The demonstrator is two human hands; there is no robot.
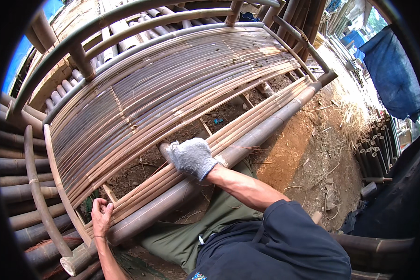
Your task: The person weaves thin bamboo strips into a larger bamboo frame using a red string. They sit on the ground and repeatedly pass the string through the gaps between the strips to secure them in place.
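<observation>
A bamboo bench (205,79) with a slatted seat stretches in front of me. Along its near side, a bundle of loose-looking bamboo slats (247,114) lies beside a thick bamboo pole (266,133). My right hand (191,157), in a grey knit glove, is closed over these slats near their middle, its fingertips hidden on the far side. At the left end of the same slats is my bare left hand (101,217), thumb and fingers bent together against the slat ends; whatever it pinches is hidden. A gap separates the bundle from the other seat slats, with crosspieces and soil showing through.
Curved bamboo rails (158,21) rise along the bench's far side, and an armrest (39,186) stands at the left. Bamboo poles (21,191) are stacked further left. Cut bamboo pieces (375,144) and a hanging blue sheet (392,72) are at the right, over dirt ground (312,154).
</observation>
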